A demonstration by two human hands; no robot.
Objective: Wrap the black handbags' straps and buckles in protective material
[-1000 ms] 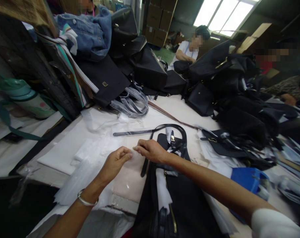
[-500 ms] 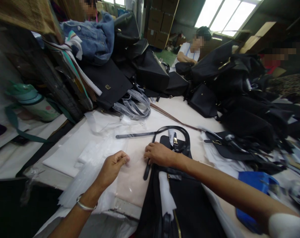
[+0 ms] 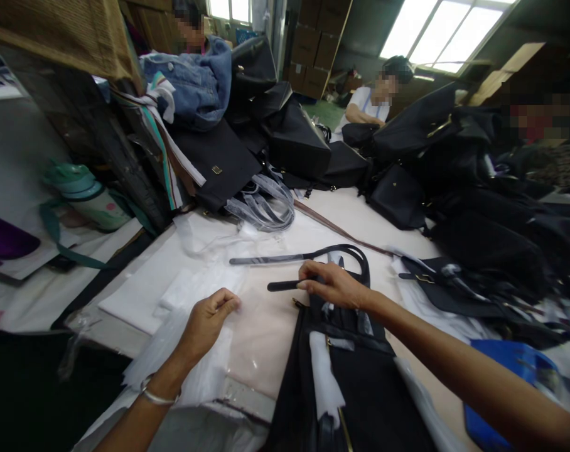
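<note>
Black strap [image 3: 284, 286] disappears behind the right hand [image 3: 331, 284] pinching it.

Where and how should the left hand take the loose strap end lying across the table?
Probably best by the rounded tip of the strap, left hand coming from the left and pinching across its width: it lies narrow and straight, tip pointing left, away from the right hand.

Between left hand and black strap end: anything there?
Head view: only pale work surface shows between left hand and black strap end, held in right hand.
</note>
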